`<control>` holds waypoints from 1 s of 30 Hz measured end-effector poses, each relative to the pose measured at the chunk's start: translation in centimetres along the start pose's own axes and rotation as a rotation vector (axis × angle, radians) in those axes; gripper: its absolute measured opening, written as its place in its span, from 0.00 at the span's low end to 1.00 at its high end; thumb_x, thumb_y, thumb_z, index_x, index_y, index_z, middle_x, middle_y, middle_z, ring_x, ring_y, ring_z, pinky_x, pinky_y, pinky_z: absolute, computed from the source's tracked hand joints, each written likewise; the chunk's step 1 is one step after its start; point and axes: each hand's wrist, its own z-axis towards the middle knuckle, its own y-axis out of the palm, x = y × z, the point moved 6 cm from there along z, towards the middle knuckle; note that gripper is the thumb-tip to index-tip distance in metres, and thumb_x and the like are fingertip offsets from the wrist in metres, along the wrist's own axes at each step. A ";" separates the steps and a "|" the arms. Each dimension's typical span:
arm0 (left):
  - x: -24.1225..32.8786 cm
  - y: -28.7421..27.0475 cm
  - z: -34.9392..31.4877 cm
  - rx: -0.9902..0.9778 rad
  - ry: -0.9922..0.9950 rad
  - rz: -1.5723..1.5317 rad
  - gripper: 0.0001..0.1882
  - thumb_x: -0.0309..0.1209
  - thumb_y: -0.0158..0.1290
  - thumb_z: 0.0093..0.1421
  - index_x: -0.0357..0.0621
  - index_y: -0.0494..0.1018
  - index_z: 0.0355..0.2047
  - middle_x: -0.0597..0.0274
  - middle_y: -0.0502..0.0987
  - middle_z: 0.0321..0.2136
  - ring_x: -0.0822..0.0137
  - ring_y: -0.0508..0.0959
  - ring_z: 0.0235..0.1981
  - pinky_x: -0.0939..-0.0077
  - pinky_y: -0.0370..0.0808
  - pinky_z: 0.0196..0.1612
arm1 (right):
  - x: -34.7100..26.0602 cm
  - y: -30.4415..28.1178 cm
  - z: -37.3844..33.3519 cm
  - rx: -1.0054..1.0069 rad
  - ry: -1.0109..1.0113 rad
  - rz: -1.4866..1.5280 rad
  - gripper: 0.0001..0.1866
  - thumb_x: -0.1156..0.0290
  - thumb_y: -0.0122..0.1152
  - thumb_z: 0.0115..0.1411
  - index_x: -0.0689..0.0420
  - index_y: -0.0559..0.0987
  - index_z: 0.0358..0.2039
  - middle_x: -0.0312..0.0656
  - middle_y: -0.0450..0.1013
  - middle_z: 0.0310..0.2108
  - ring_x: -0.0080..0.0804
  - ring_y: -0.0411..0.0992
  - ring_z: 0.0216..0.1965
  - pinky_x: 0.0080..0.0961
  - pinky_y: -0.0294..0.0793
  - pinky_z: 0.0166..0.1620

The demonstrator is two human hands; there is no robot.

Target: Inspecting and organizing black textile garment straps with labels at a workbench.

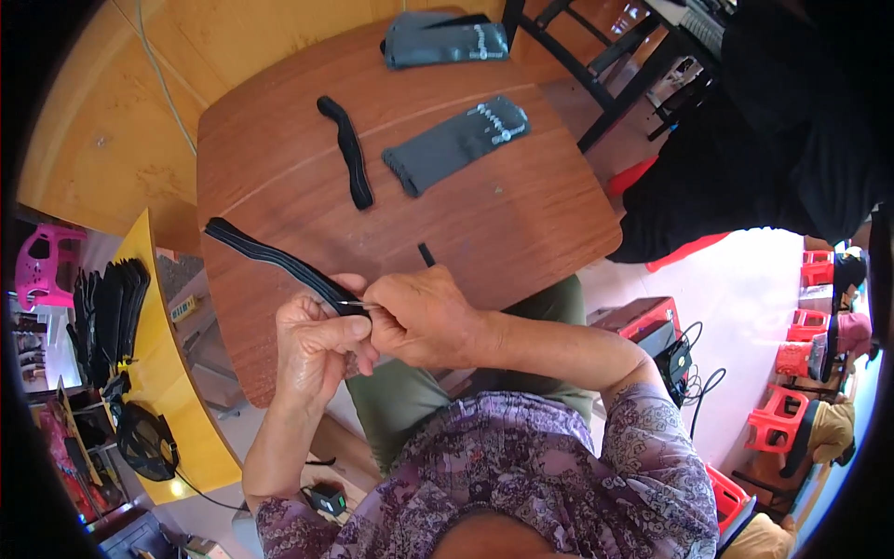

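Note:
My left hand [315,345] is closed around one end of a long black fabric strip [270,253], pinching it between thumb and fingers. The strip's far part stretches over the table's left edge. Against the held end, my right hand [424,315] grips a thin metal-tipped tool [352,303]; its handle is hidden in the fingers, so its exact kind does not show. Just beyond that hand lies a small black piece [426,254]. Another black strip [346,149] rests farther back on the table, beside a flat dark grey fabric piece [452,149] with light printing.
The brown wooden table [549,210] has more grey fabric pieces [442,45] stacked at its back edge. Left stands a yellow board [186,410] with dark pieces hanging near it. Person in black clothing [754,140] is at the right; red stools [778,416] stand beyond.

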 end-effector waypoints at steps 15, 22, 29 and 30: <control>6.9 -7.3 9.2 -0.002 -0.253 0.583 0.14 0.17 0.55 0.45 0.29 0.66 0.33 0.43 0.77 0.22 0.63 0.77 0.13 0.78 0.69 0.08 | 10.1 -4.3 0.2 -0.273 -0.007 -0.666 0.06 0.73 0.57 0.52 0.58 0.75 0.31 0.45 0.67 0.29 0.42 0.68 0.33 0.36 0.69 0.34; 8.1 -9.4 11.0 0.034 -0.198 0.709 0.21 0.33 0.52 0.58 0.27 0.61 0.42 0.43 0.76 0.19 0.62 0.75 0.09 0.77 0.66 0.05 | 10.3 -5.5 -0.5 -0.266 -0.069 -0.730 0.10 0.71 0.60 0.49 0.57 0.75 0.34 0.43 0.65 0.32 0.40 0.64 0.35 0.33 0.65 0.38; 8.7 -10.0 12.3 0.245 -0.027 1.328 0.22 0.44 0.53 0.58 0.35 0.65 0.39 0.60 0.68 0.14 0.71 0.69 0.07 0.79 0.63 0.05 | 11.5 -6.3 -0.5 -0.269 -0.076 -0.641 0.13 0.69 0.63 0.48 0.57 0.74 0.34 0.42 0.64 0.32 0.40 0.63 0.36 0.33 0.65 0.40; 9.2 -9.7 11.9 0.246 0.001 1.479 0.23 0.47 0.51 0.59 0.36 0.66 0.40 0.56 0.72 0.17 0.65 0.72 0.10 0.73 0.67 0.10 | 11.3 -6.4 -0.4 -0.272 -0.074 -0.632 0.13 0.69 0.63 0.48 0.57 0.74 0.34 0.42 0.64 0.32 0.40 0.63 0.36 0.33 0.65 0.40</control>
